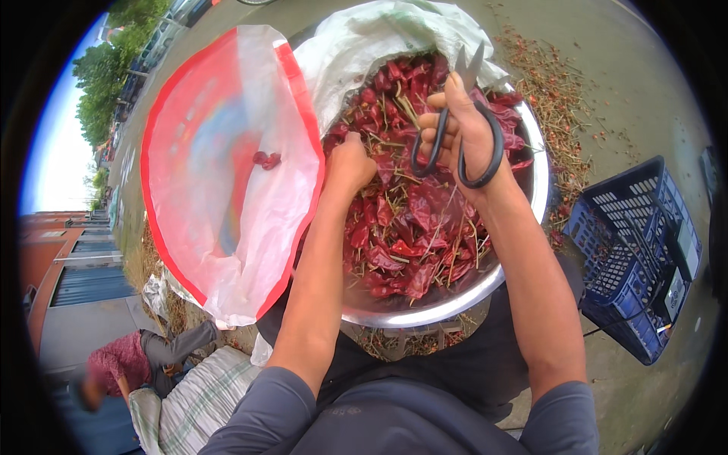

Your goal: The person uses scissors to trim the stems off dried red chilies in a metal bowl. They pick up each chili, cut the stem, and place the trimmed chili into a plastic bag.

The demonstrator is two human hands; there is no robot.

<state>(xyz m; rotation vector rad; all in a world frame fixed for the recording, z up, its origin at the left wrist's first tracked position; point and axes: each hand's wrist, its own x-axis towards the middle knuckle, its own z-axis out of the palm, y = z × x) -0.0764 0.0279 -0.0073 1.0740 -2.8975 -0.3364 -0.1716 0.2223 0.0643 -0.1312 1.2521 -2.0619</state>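
Observation:
A wide metal basin (447, 309) in front of me is heaped with dried red chili peppers (417, 265), many with long pale stems. My right hand (476, 136) holds black-handled scissors (496, 155) above the heap, fingers through the loops. The blades point away from me and stand apart. Among the peppers at the left side, my left hand (351, 163) is curled closed, its fingertips hidden from view. Beside my left forearm, a translucent plastic bag (182, 167) with a red border carries a small red pepper piece (266, 160) on its surface.
A white woven sack (379, 34) lies over the basin's far rim. Pepper bits and stems (550, 91) litter the ground at right, near a dark blue plastic crate (622, 307). At lower left, another person (125, 360) bends beside a large striped white sack (208, 402).

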